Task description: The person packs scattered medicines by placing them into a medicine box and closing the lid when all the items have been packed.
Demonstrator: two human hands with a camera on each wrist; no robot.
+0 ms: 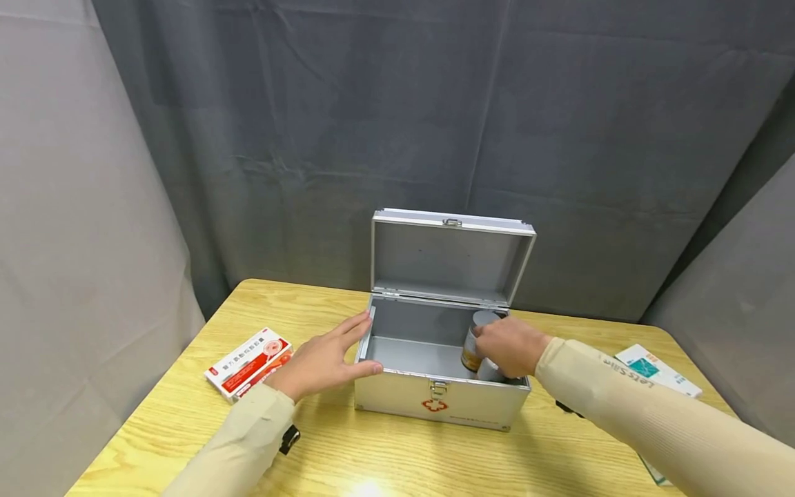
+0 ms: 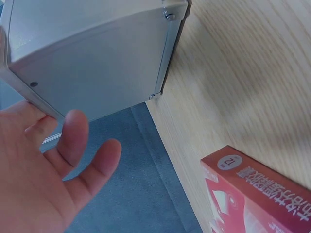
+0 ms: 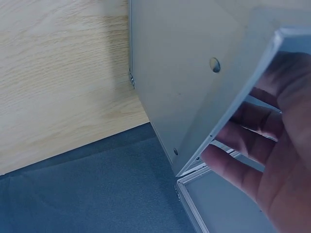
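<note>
An aluminium first-aid case (image 1: 397,393) with a red cross emblem stands on the table, its lid (image 1: 444,259) raised. My left hand (image 1: 329,359) spreads at the left end, fingertips at the rim and thumb near the front edge. In the left wrist view, that hand (image 2: 43,165) reaches the case's top edge. My right hand (image 1: 512,345) dips into the right end, fingers bent beside a bottle with a grey lid (image 1: 472,345). Under it shows a whitish round piece (image 1: 491,371); I cannot tell whether it is gripped. The right wrist view shows bent fingers (image 3: 238,170) behind the case wall.
Red-and-white medicine boxes (image 1: 248,362) lie left of the case. A white-and-green medicine box (image 1: 658,369) lies at the right, and a green-edged item (image 1: 653,471) peeks out under the right sleeve. Grey curtains (image 1: 323,138) hang behind the wooden table (image 1: 385,455).
</note>
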